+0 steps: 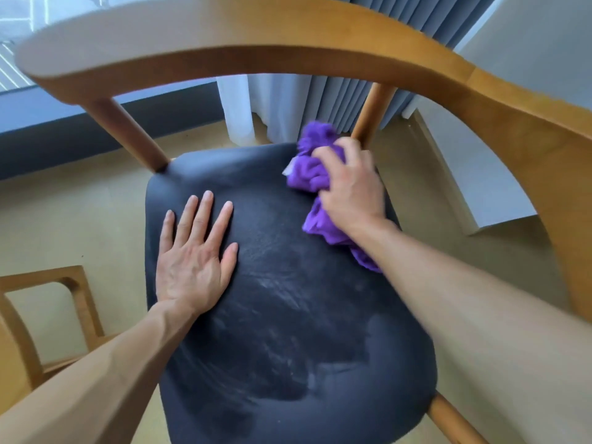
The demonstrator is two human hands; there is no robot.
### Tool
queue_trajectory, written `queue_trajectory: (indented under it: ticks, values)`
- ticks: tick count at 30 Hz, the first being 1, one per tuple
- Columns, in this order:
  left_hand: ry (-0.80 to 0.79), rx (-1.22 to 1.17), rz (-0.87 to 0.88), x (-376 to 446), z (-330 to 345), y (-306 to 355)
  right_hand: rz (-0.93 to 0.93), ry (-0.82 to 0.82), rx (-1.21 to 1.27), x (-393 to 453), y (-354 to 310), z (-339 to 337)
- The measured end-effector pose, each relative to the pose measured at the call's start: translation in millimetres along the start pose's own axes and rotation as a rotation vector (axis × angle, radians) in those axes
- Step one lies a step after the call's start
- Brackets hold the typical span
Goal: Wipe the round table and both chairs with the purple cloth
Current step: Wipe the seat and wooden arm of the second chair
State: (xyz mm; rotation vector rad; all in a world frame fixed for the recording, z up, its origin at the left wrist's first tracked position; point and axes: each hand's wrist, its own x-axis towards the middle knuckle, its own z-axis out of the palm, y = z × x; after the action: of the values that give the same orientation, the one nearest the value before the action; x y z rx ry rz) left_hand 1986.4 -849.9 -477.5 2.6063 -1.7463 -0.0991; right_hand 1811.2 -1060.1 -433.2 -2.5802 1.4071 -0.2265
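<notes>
- We see the purple cloth [315, 174] bunched up at the far right corner of the chair's dark seat [288, 315], just beside the back post on that side; a tail of it trails toward us under the wrist.
- Our right hand [350, 184] lies on top of the cloth with its fingers curled round the bunch, grasping it and pressing it onto the seat.
- Our left hand [195, 251] rests flat on the left part of the seat, fingers straight and slightly spread, holding nothing.
- The seat shows pale streaks and smeared patches across its middle and near edge.
- The chair [544, 149] has a curved wooden backrest that arcs over the top of the view and down the right side, carried on round wooden posts.
- At lower left we see part of another wooden frame [80, 302] standing on the pale floor [70, 219].
- Beyond the chair hang grey-blue curtains [346, 100] and a white sheer one [237, 107], next to a window.
</notes>
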Motion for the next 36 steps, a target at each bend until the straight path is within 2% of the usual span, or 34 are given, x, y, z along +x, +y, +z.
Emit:
queue_trajectory:
  ticks: [2, 5, 8, 11, 13, 16, 18, 20, 25, 27, 29, 30, 32, 34, 36]
  values:
    - [0.002, -0.016, -0.008, -1.0, -0.5, -0.2, 0.154, -0.021, -0.026, -0.4, 41.3, -12.0]
    - [-0.007, -0.017, -0.006, -0.7, -1.2, 0.4, 0.212, -0.074, -0.096, -20.2, 63.5, -22.0]
    - [-0.036, -0.018, 0.008, 1.4, -3.5, 2.1, 0.378, -0.059, -0.023, -51.0, 52.5, -20.7]
    - [-0.089, 0.007, 0.032, 3.6, -9.0, 0.7, 0.503, -0.027, 0.039, -79.4, 5.2, -15.2]
    - [-0.125, 0.015, 0.057, 5.2, -15.3, -0.9, 0.493, -0.033, 0.112, -101.3, -39.0, -9.5]
    - [-0.182, 0.047, 0.095, 9.7, -22.8, -5.2, 0.339, -0.092, 0.181, -135.3, -95.1, 0.0]
    - [-0.212, 0.084, 0.118, 12.3, -25.6, -9.1, 0.230, -0.110, 0.150, -143.9, -98.1, -0.9]
    - [-0.211, 0.102, 0.136, 13.4, -26.6, -12.8, 0.225, -0.097, 0.102, -139.2, -69.5, -10.8]
    - [-0.181, 0.074, 0.133, 14.6, -22.6, -9.6, 0.458, -0.090, -0.139, -136.8, 57.2, -32.8]
    - [-0.201, 0.077, 0.133, 14.7, -22.9, -9.3, 0.683, -0.151, -0.136, -152.8, 87.8, -34.3]
    - [-0.203, 0.071, 0.140, 14.9, -24.5, -9.2, 0.948, -0.197, -0.049, -178.4, 89.8, -29.8]
    - [-0.204, 0.074, 0.141, 15.4, -25.5, -9.8, 1.005, -0.185, -0.018, -189.5, 80.4, -25.4]
    - [-0.222, 0.071, 0.139, 15.5, -27.3, -9.4, 0.979, -0.089, 0.017, -201.8, 51.0, -20.5]
    - [-0.236, 0.066, 0.136, 16.8, -28.5, -11.3, 0.878, 0.026, 0.068, -199.5, 16.2, -19.3]
    - [-0.255, 0.060, 0.142, 19.6, -30.8, -10.2, 0.773, 0.064, 0.123, -196.1, -20.8, -18.4]
